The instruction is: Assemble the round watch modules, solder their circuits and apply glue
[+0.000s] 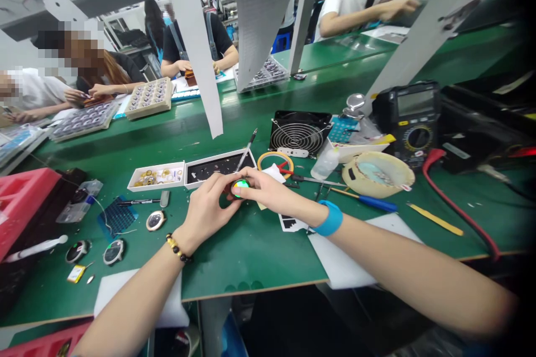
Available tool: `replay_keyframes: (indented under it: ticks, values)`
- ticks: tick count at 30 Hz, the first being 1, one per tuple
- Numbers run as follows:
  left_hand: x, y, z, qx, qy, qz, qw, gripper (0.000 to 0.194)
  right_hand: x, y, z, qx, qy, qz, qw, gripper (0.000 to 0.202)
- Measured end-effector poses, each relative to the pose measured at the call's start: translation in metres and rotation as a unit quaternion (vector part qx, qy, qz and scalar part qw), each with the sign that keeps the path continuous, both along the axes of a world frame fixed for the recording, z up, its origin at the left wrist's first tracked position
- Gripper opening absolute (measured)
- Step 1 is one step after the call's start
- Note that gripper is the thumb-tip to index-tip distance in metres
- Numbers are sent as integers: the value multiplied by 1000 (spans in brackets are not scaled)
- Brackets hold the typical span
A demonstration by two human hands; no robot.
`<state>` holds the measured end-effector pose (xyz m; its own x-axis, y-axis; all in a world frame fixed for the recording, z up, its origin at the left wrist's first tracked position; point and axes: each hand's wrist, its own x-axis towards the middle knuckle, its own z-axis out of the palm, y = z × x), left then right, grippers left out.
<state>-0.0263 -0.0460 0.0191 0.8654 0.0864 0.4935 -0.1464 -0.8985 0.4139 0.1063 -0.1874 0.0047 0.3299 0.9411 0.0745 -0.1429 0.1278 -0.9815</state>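
Note:
A round smartwatch point(240, 187) with a lit green and white screen is held up over the middle of the bench. My left hand point(211, 203) grips its left side between thumb and fingers. On the other side, my right hand point(270, 192) holds it too, its thumb lying across the lower screen. The fingers cover most of the watch's edge. Just behind the hands stands a black-lined white tray point(201, 170) of small parts with a pen point(247, 149) resting in it. A loose watch case point(155, 220) lies left of my left hand.
Two more watch cases point(114, 251) and a yellow battery point(76, 273) lie at left, near a red foam tray point(25, 195). Behind the right forearm are a fan point(299, 133), a round tub point(379, 174), a blue-handled screwdriver point(377, 203) and a multimeter point(412, 117). Co-workers sit across the bench.

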Motion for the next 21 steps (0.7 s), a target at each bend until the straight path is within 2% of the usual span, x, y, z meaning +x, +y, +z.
replay_keyframes:
  ticks: [6,12,17,21]
  values:
    - [0,1,0,16,-13,-6,1000,40,-2,1,1,3,-3,-15,1000,39]
    - [1,1,2,13,-19,-5,1000,39,-4,-1,4,13,-17,-25,999,30]
    - [1,1,1,1,-17,-3,1000,38,-5,-3,6,-13,-85,-51,995,25]
    - [1,2,1,-11,-18,0,1000,37,-5,-5,7,3,-61,-35,998,27]
